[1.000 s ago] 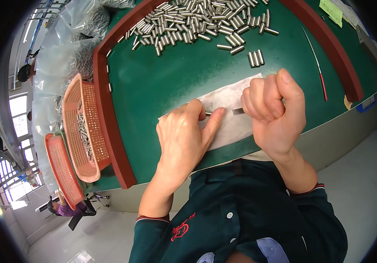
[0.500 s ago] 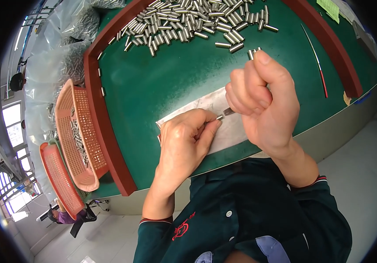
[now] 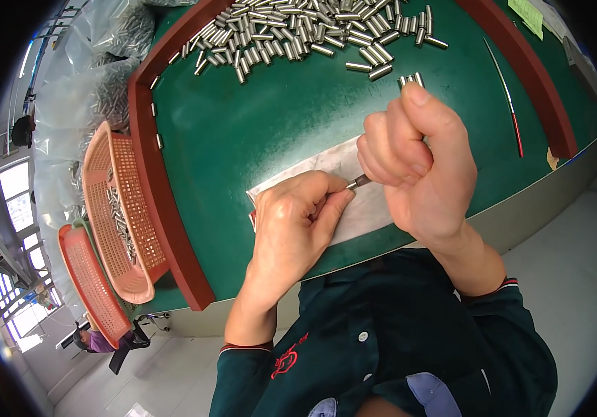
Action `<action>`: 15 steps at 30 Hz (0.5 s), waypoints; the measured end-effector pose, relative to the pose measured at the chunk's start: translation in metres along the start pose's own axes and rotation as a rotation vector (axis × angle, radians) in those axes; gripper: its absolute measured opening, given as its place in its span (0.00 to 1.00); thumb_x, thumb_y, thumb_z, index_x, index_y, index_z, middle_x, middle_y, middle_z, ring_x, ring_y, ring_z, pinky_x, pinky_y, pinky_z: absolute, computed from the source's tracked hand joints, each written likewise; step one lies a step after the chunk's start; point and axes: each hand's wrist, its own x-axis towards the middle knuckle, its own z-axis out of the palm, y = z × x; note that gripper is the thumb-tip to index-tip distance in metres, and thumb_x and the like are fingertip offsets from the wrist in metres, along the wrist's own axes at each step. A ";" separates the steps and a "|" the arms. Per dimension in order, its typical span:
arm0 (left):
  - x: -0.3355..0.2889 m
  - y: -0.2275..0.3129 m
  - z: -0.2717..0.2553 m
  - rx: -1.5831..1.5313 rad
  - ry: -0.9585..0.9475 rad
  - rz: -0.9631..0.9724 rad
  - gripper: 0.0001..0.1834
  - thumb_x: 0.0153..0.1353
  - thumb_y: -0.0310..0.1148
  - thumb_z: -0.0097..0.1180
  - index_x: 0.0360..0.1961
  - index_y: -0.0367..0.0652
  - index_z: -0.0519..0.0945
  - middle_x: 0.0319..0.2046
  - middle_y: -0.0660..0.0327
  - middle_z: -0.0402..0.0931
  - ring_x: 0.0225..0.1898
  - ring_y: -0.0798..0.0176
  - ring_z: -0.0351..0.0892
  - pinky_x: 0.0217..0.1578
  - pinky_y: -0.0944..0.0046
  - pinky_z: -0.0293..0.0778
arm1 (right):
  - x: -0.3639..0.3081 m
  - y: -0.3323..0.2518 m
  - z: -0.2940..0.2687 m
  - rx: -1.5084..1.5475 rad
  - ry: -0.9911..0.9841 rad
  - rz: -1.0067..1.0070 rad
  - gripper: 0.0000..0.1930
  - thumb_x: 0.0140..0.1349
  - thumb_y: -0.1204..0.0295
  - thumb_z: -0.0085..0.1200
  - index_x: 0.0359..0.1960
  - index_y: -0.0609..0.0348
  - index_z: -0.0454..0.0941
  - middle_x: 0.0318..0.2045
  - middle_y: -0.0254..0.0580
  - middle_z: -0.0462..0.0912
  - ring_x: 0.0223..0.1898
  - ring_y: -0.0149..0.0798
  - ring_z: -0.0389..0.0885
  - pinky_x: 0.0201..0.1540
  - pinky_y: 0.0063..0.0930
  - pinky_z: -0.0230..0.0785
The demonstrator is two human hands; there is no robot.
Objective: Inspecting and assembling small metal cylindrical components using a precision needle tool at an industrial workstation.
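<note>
My left hand (image 3: 290, 217) pinches a small shiny metal cylinder (image 3: 350, 185) between thumb and fingers, with only its end showing. My right hand (image 3: 429, 167) is closed in a fist around a slim tool with a dark tip (image 3: 363, 179); the rest of the tool is hidden in the fist. The tip meets the exposed end of the cylinder. Both hands are over a pale, stained cloth or sheet (image 3: 375, 214) near the table's front edge. Just beyond my right thumb, several metal cylinders (image 3: 418, 78) are partly hidden.
A large pile of metal cylinders (image 3: 298, 31) covers the far side of the green table (image 3: 222, 139). Dark red rails (image 3: 163, 201) border it. Orange baskets (image 3: 144, 222) and clear bags of parts (image 3: 107, 97) stand left. A thin red-handled tool (image 3: 515, 125) lies right.
The tool's dark tip has come up to the cylinder's end, closing the small gap between them. Both hands keep nearly the same place, and the view has shifted slightly.
</note>
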 end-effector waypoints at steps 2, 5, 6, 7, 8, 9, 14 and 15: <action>0.000 0.000 0.000 -0.015 0.007 0.004 0.04 0.45 0.22 0.59 0.21 0.37 0.75 0.13 0.58 0.68 0.13 0.62 0.66 0.16 0.66 0.61 | 0.000 0.002 0.000 -0.017 -0.003 -0.011 0.23 0.63 0.63 0.30 0.08 0.49 0.50 0.05 0.26 0.50 0.10 0.23 0.41 0.14 0.21 0.37; 0.000 0.000 0.001 0.000 0.011 0.013 0.04 0.45 0.22 0.59 0.21 0.37 0.75 0.13 0.58 0.68 0.13 0.61 0.67 0.16 0.65 0.61 | 0.000 0.002 -0.001 -0.025 0.004 -0.012 0.23 0.63 0.63 0.30 0.08 0.49 0.50 0.06 0.26 0.50 0.10 0.23 0.41 0.14 0.21 0.37; -0.001 0.000 0.001 0.004 0.014 0.010 0.04 0.44 0.22 0.59 0.21 0.37 0.75 0.13 0.58 0.69 0.13 0.61 0.67 0.16 0.65 0.61 | 0.000 0.002 -0.002 -0.013 0.012 -0.001 0.23 0.63 0.63 0.30 0.08 0.49 0.50 0.06 0.26 0.50 0.10 0.23 0.41 0.14 0.21 0.37; -0.001 -0.001 0.001 0.008 0.017 0.007 0.04 0.44 0.22 0.59 0.21 0.37 0.75 0.13 0.58 0.69 0.14 0.60 0.67 0.16 0.65 0.61 | 0.001 0.002 -0.002 -0.014 0.015 0.003 0.23 0.63 0.63 0.30 0.08 0.49 0.50 0.06 0.26 0.50 0.10 0.23 0.41 0.14 0.21 0.37; 0.000 -0.002 0.001 0.005 0.015 0.003 0.04 0.44 0.22 0.59 0.21 0.37 0.75 0.13 0.58 0.69 0.14 0.60 0.67 0.16 0.65 0.61 | 0.002 0.002 -0.003 -0.014 -0.004 -0.012 0.22 0.63 0.63 0.30 0.08 0.49 0.50 0.06 0.26 0.50 0.10 0.23 0.41 0.14 0.21 0.38; 0.000 -0.001 0.001 -0.001 0.012 0.000 0.04 0.44 0.22 0.59 0.21 0.37 0.75 0.13 0.58 0.69 0.14 0.60 0.67 0.16 0.65 0.61 | 0.002 0.002 -0.004 -0.014 -0.026 -0.026 0.22 0.63 0.63 0.29 0.08 0.49 0.50 0.06 0.26 0.50 0.10 0.23 0.41 0.14 0.21 0.38; -0.001 0.000 -0.001 -0.009 0.013 -0.010 0.04 0.44 0.23 0.59 0.21 0.37 0.76 0.14 0.58 0.69 0.14 0.59 0.67 0.17 0.64 0.62 | -0.001 -0.001 -0.002 -0.002 -0.022 -0.024 0.23 0.63 0.63 0.29 0.08 0.49 0.50 0.06 0.27 0.51 0.10 0.23 0.41 0.14 0.21 0.38; 0.000 0.000 -0.001 -0.011 0.012 -0.004 0.04 0.44 0.23 0.59 0.21 0.37 0.76 0.14 0.58 0.70 0.14 0.59 0.67 0.17 0.64 0.62 | -0.001 -0.001 -0.001 0.000 -0.017 -0.031 0.23 0.63 0.63 0.28 0.08 0.50 0.50 0.06 0.27 0.51 0.10 0.24 0.41 0.14 0.21 0.38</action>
